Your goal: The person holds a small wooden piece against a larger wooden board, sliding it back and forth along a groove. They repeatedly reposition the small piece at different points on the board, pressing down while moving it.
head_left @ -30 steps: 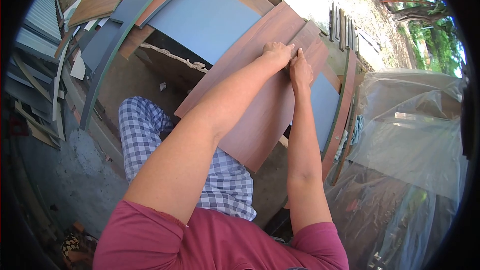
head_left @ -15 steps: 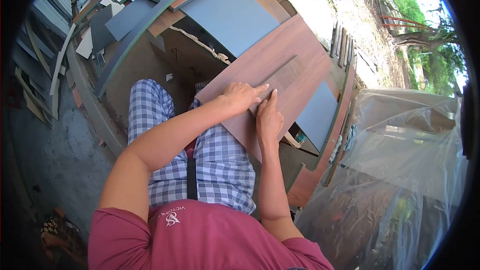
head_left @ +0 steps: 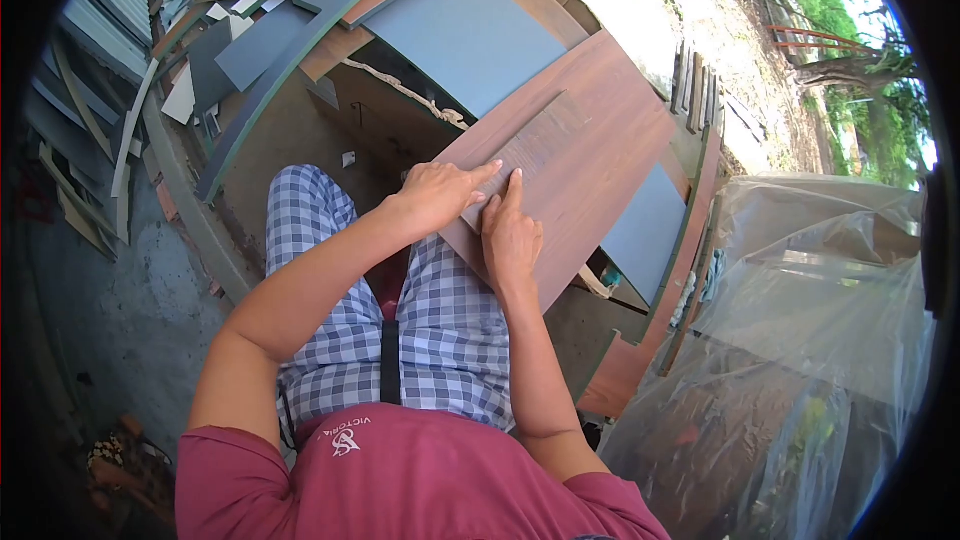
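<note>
Here, the left hand [head_left: 437,198] and right hand [head_left: 512,240] come together at the near end of a flat block [head_left: 540,135], each with its index finger stretched out against it and the other fingers curled; whether either grip is clamped around the block's edges, I cannot tell. The block is narrow, straight-edged and greyish brown, with fine lines across its face. It lies aslant on a broad reddish-brown board [head_left: 620,120], most of its length reaching forward past the fingertips.
</note>
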A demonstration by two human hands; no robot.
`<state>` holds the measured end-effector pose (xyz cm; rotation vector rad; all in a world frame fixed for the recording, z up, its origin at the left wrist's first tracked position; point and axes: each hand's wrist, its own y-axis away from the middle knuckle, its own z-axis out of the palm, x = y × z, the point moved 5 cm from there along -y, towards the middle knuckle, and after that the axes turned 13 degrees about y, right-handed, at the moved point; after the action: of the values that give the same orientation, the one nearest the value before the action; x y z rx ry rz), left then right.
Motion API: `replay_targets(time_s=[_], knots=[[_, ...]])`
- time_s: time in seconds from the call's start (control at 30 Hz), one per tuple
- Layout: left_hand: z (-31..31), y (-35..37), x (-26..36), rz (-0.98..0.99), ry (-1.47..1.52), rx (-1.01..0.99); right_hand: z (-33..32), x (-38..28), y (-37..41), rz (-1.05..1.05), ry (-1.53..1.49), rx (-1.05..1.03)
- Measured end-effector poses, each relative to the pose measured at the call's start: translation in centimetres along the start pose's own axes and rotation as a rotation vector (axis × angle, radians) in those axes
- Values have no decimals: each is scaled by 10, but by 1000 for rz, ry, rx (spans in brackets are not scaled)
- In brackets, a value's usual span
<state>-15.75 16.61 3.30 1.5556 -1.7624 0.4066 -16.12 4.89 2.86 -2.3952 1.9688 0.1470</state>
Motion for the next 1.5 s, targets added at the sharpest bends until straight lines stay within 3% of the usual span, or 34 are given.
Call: replay_targets(time_s=[0.2,0.5,0.73,1.1,1.5], knots=[[5,-84,12,130,-17,59,6,46,-67,89,25,43],[16,-219,53,68,-11,-15,-5,123,-169,222,22,70],[18,-266,77,14,-48,-22,-5,161,-213,286,53,94],[30,-253,70,22,-12,-12,-1,161,-199,291,41,86],[39,-84,30,119,33,28,-3,72,-44,227,39,-19]])
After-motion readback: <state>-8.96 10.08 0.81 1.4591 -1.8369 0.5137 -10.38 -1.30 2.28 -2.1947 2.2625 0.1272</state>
